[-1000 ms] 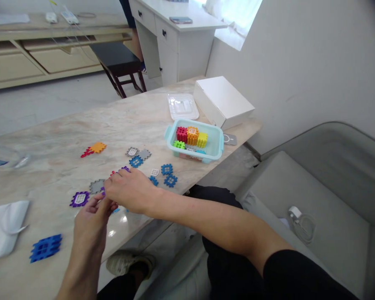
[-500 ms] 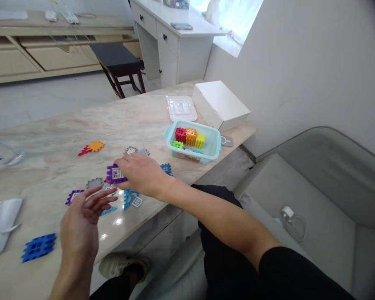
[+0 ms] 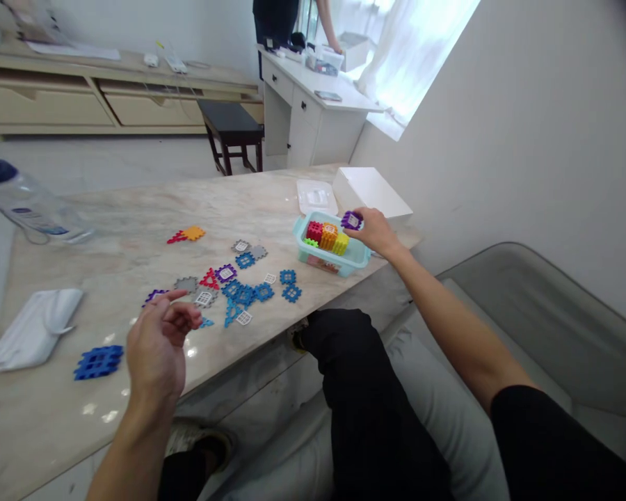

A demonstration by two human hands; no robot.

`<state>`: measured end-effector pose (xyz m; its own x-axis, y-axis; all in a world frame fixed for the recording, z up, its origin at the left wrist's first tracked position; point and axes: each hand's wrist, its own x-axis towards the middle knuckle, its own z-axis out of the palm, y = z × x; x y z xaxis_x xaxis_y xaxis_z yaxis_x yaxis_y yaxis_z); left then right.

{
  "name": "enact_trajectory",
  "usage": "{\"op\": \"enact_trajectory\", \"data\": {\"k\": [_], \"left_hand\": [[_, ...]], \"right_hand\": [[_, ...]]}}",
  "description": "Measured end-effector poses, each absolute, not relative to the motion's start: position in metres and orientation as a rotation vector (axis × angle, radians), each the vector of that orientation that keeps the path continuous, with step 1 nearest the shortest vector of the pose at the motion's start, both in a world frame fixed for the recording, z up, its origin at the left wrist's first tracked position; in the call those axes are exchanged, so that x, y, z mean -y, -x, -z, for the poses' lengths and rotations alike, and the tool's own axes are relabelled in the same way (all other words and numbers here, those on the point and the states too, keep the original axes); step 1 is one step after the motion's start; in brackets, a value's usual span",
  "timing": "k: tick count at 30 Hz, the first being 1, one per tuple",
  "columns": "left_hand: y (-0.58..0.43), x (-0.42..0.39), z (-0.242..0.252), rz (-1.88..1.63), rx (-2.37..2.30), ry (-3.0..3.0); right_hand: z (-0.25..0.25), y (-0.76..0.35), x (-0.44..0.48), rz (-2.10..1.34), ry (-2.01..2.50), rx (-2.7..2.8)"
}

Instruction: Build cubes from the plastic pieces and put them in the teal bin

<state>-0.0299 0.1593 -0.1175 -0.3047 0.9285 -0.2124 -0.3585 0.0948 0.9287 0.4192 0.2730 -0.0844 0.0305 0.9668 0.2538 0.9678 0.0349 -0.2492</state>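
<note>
My right hand [image 3: 376, 232] reaches out over the far rim of a light-blue bin [image 3: 357, 259] and grips a purple block cube [image 3: 351, 220]. Inside the bin sit red [image 3: 314, 229], orange [image 3: 328, 235], yellow [image 3: 340, 243] and green [image 3: 310, 243] block cubes. My left hand [image 3: 159, 342] hovers above the table's near edge, fingers loosely curled, holding nothing. Just beyond it lie several flat toothed tiles [image 3: 240, 292] in blue, grey, purple and red. A blue grid piece [image 3: 99, 362] lies to its left.
A clear lid [image 3: 316, 196] and a white box [image 3: 371, 192] lie behind the bin. A white cloth [image 3: 31, 334] and a plastic bottle [image 3: 28, 202] are at the left. Orange and red tiles [image 3: 186, 234] lie mid-table. Another person stands at a white desk [image 3: 313, 104] far back.
My right hand lifted the purple cube from the tiles and carried it right to the bin. My left hand let go and drew back. The view tilted upward.
</note>
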Motion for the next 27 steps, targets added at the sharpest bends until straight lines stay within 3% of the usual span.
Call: {"op": "enact_trajectory", "data": {"k": [13, 27], "left_hand": [[0.063, -0.158, 0.123, -1.389, -1.209, -0.446], [0.035, -0.156, 0.136, -1.313, -1.394, -0.796]], "right_hand": [[0.128, -0.438, -0.311, 0.093, 2.341, 2.358], [0.149, -0.434, -0.319, 0.194, 2.378, 2.455]]}}
